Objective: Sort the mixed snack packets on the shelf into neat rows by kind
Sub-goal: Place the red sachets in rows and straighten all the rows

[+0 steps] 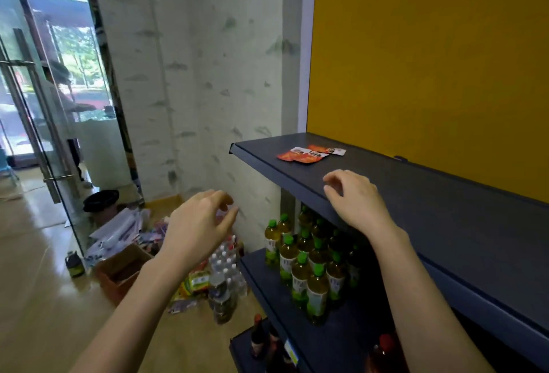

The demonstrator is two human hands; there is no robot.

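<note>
Shelf [430, 194]: three red snack packets [310, 153] near its left end
Left hand [197, 224]: fingers loosely spread, empty
Right hand [355, 197]: fingers curled apart, empty, over shelf

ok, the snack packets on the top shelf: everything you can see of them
The snack packets are a small cluster of about three flat, glossy red-orange sachets with white label patches, print unreadable. They lie flat and overlapping near the left end of the dark top shelf. Neither hand touches them; the right hand hovers nearer the front edge.
</note>
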